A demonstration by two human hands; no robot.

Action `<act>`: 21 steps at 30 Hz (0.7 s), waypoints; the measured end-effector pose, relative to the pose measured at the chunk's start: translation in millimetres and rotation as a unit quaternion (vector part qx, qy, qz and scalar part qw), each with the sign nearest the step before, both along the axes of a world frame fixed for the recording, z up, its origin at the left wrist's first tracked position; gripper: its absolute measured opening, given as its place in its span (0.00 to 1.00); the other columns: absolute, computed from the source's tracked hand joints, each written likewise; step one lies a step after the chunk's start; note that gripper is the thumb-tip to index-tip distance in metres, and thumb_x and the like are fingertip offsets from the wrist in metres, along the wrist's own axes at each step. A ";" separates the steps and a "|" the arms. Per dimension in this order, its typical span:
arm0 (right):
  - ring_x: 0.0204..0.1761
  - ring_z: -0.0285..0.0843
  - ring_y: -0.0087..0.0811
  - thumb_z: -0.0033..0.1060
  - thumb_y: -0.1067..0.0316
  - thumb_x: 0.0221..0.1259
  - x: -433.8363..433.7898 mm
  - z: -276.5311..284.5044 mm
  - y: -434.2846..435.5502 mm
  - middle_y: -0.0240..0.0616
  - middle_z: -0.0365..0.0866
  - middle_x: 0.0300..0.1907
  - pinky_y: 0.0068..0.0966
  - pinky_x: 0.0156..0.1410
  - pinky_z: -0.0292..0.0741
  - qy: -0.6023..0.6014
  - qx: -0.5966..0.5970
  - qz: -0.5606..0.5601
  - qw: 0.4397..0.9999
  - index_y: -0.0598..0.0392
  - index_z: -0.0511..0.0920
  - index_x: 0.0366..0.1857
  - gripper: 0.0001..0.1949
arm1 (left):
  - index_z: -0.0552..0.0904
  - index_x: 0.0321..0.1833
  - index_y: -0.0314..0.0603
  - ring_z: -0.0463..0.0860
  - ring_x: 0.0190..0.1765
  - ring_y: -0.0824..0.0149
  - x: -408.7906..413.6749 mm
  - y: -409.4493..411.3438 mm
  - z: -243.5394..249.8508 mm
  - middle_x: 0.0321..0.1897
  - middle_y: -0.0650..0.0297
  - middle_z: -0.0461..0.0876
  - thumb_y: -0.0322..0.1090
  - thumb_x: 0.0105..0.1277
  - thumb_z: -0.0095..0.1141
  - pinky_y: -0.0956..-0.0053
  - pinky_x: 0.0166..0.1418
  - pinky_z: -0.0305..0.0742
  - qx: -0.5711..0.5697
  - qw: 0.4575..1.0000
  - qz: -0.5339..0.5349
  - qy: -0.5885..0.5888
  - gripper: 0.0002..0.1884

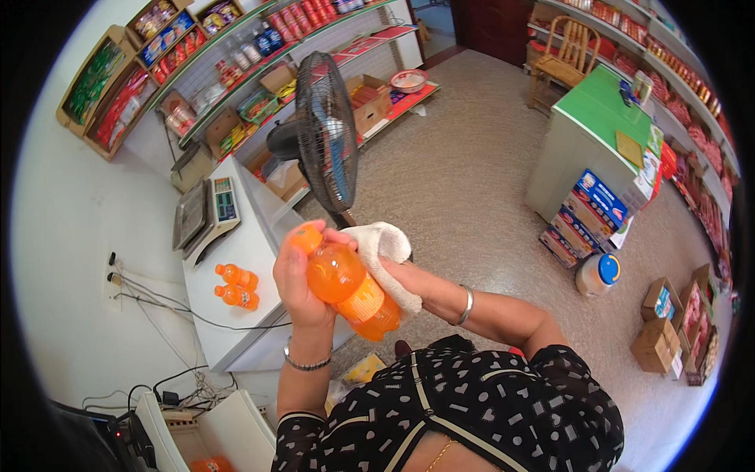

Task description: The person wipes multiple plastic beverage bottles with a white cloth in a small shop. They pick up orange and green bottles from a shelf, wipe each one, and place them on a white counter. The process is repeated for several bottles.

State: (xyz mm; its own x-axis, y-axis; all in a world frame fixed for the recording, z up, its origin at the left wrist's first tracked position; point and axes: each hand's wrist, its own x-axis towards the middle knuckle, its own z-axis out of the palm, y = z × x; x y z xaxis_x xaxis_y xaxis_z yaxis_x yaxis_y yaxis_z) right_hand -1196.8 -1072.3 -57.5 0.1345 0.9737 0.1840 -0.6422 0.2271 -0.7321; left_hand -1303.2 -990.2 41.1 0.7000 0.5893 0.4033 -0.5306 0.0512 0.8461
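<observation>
My left hand [295, 283] grips a plastic bottle of orange drink [342, 277] near its orange cap, holding it tilted in front of my chest. A pale cloth [386, 248] is in my right hand [407, 277], pressed along the bottle's far right side; the fingertips behind it are hidden. Two smaller-looking orange drink bottles [237, 286] stand close together on the white counter [236, 336] to the left. Another orange item [211, 464] shows at the bottom edge, inside a white open compartment, partly cut off.
A weighing scale [206, 212] rests on the counter, and a black fan [327, 133] stands just beyond my hands. Cables [200, 318] run across the counter edge. To the right are a green-topped counter [607, 112], stacked cartons [581, 221] and a blue-lidded jar [597, 274]. Stocked shelves [259, 65] line the wall.
</observation>
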 end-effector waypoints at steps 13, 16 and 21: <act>0.54 0.77 0.36 0.58 0.65 0.64 20.7 18.7 -84.2 0.43 0.78 0.52 0.31 0.60 0.74 -0.295 -0.040 -0.406 0.864 0.57 0.70 0.59 0.20 | 0.57 0.70 0.30 0.72 0.60 0.61 45.3 -72.0 -41.6 0.60 0.52 0.68 0.49 0.70 0.51 0.68 0.63 0.67 0.273 0.950 0.069 0.138 0.35; 0.62 0.67 0.45 0.67 0.62 0.53 2.2 28.1 -96.2 0.46 0.70 0.56 0.39 0.66 0.65 -0.429 0.028 -0.547 0.718 0.55 0.65 0.63 0.32 | 0.56 0.71 0.32 0.71 0.63 0.62 49.8 -76.2 -42.9 0.62 0.53 0.68 0.58 0.72 0.43 0.69 0.66 0.66 0.064 0.987 -0.055 0.138 0.37; 0.68 0.58 0.51 0.68 0.57 0.48 39.8 39.3 -118.6 0.49 0.67 0.60 0.46 0.71 0.54 -0.697 0.142 -0.484 0.510 0.57 0.68 0.61 0.34 | 0.63 0.68 0.35 0.76 0.59 0.67 38.0 -70.7 -44.8 0.59 0.57 0.73 0.54 0.70 0.50 0.72 0.61 0.73 -0.009 0.963 -0.200 0.182 0.33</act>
State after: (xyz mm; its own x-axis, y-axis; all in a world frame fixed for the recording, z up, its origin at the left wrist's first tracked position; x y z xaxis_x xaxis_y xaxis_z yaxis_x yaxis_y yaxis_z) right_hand -1157.0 -1190.9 -18.2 0.0726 0.4828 0.8727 0.9702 0.1684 -0.1739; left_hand -1265.2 -1061.0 -3.8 0.9654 0.2479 0.0814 -0.1346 0.2059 0.9693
